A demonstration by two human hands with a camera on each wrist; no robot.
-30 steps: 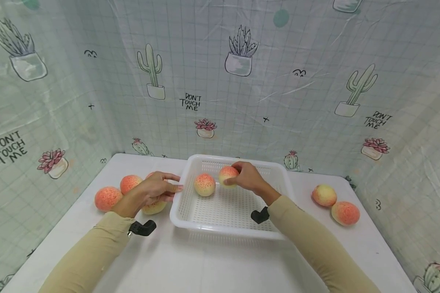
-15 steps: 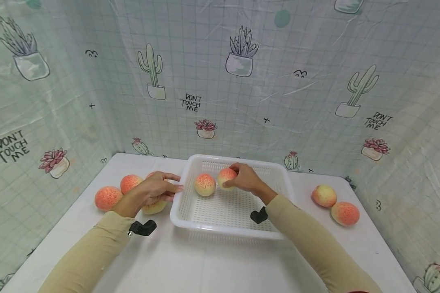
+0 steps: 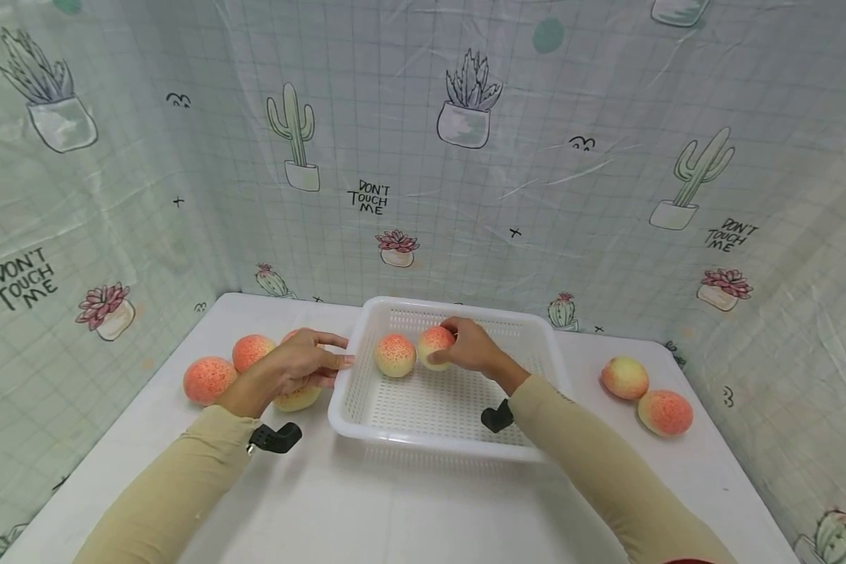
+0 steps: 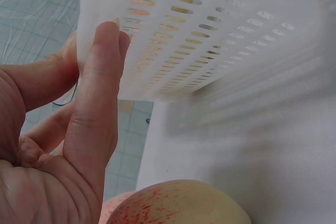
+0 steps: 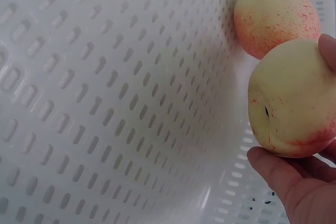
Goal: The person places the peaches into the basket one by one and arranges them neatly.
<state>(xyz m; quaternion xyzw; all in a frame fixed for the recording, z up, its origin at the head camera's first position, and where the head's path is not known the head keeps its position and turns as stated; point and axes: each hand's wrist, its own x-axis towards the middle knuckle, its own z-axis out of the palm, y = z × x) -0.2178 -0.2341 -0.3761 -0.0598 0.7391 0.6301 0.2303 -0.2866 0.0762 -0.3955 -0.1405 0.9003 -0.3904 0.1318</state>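
Observation:
A white perforated plastic basket (image 3: 437, 446) stands on the table. At its left rim, my left hand (image 3: 296, 366) pinches the edge, with fingers (image 4: 97, 87) against the outer wall. Inside the basket my right hand (image 3: 475, 346) holds a peach (image 3: 433, 348), pale yellow with a red blush. Its thumb and fingers lie on opposite sides of the fruit in the right wrist view. Just left of it a second peach (image 3: 395, 356) sits on the basket floor. The held peach is close beside that one; whether it touches the floor I cannot tell.
Left of the basket several peaches (image 3: 210, 381) lie on the white table (image 3: 366, 509), some partly hidden by my left hand. Two more peaches, one yellowish (image 3: 624, 377) and one redder (image 3: 666, 413), lie at the right. A patterned curtain (image 3: 409, 157) encloses the table behind.
My right hand has moved slightly left and down with the peach, closer to the other peach in the basket. The left hand stays on the rim.

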